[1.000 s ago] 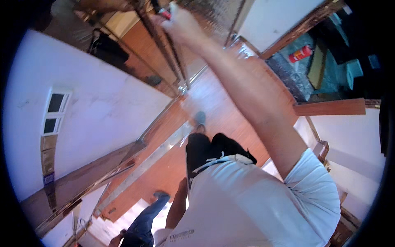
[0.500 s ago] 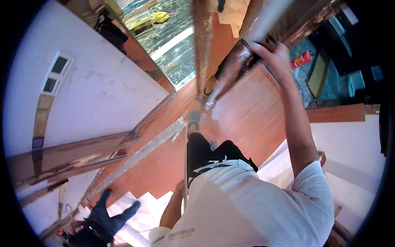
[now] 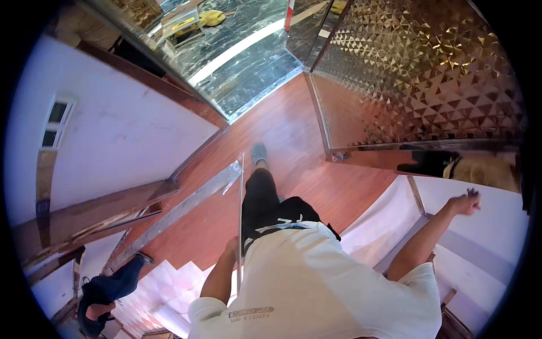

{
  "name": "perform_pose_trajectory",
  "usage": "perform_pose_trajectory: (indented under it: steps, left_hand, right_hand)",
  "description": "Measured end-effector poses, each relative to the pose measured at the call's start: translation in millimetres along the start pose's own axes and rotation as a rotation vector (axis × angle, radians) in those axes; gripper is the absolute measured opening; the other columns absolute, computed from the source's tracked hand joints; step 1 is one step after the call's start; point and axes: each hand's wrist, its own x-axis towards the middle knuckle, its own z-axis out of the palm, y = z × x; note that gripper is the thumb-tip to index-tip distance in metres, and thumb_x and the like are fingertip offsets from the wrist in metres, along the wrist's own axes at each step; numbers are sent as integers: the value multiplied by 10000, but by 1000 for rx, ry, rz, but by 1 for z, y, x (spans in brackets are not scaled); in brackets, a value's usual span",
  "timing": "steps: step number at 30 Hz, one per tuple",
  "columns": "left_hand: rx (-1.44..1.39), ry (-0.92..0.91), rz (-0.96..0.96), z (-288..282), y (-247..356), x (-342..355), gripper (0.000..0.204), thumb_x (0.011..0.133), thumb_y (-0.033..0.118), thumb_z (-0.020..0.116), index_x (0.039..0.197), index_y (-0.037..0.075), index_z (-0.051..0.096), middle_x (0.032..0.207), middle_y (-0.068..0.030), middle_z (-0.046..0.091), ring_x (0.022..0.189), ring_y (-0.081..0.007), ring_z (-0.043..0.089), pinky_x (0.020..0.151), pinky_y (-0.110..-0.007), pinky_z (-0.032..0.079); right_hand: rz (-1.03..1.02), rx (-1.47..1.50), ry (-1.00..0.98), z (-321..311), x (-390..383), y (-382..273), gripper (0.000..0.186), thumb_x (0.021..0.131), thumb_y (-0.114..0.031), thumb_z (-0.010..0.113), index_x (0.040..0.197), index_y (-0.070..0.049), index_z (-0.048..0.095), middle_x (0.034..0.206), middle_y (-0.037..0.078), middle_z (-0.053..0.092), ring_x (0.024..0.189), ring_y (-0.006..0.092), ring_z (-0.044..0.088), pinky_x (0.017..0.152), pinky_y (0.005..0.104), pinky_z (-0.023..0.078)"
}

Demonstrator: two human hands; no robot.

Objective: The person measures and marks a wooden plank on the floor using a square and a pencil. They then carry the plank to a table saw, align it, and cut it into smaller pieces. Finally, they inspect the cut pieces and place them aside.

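Note:
My left hand (image 3: 232,245) is low at my left side, closed at the edge of a long, thin panel (image 3: 241,195) that I see almost edge-on; its fingers are partly hidden. My right arm reaches out to the right. There my right hand (image 3: 466,203) is closed in front of a white wall, with a small dark thing at its fingers that I cannot make out. Ahead on the right stands a large door-like panel (image 3: 418,73) covered in shiny gold and brown triangles, apart from my right hand.
Reddish wood flooring (image 3: 293,124) lies underfoot, with dark marble-look flooring (image 3: 248,85) beyond. A silver strip (image 3: 186,206) runs diagonally at the left. A white wall (image 3: 124,107) with a switch plate (image 3: 56,121) is on the left. Another person (image 3: 107,288) is at lower left.
My right hand has left the dark edge it was on and moved right and down. The triangle-patterned panel now shows broadly at upper right, and the red extinguisher is out of sight.

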Motion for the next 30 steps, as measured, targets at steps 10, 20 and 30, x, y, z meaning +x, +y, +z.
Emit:
perform_pose_trajectory:
  steps: [10, 20, 30]
  left_hand:
    - [213, -196, 185, 39, 143, 148, 365, 973, 206, 502, 1125, -55, 707, 1010, -170, 710, 860, -290, 672, 792, -435, 543]
    - [-125, -68, 93, 184, 410, 62, 368, 1004, 258, 502, 1116, -16, 721, 1015, -169, 718, 838, -263, 678, 807, -421, 559]
    - [-256, -38, 138, 295, 602, 80, 375, 1013, 261, 490, 1125, -16, 716, 1027, -166, 717, 867, -255, 677, 833, -416, 555]
  right_hand:
    - [-142, -1043, -536, 107, -106, 36, 474, 1018, -480, 549, 1210, -67, 681, 1044, 176, 730, 931, 306, 692, 825, 408, 513]
    - [-367, -1659, -444, 111, -52, 115, 396, 1041, -428, 479, 1244, -139, 658, 1053, 186, 718, 870, 395, 688, 689, 492, 528]
    - [78, -1277, -1529, 335, -380, 293, 381, 1031, -378, 495, 1051, -52, 690, 986, 228, 709, 800, 428, 681, 662, 510, 537]
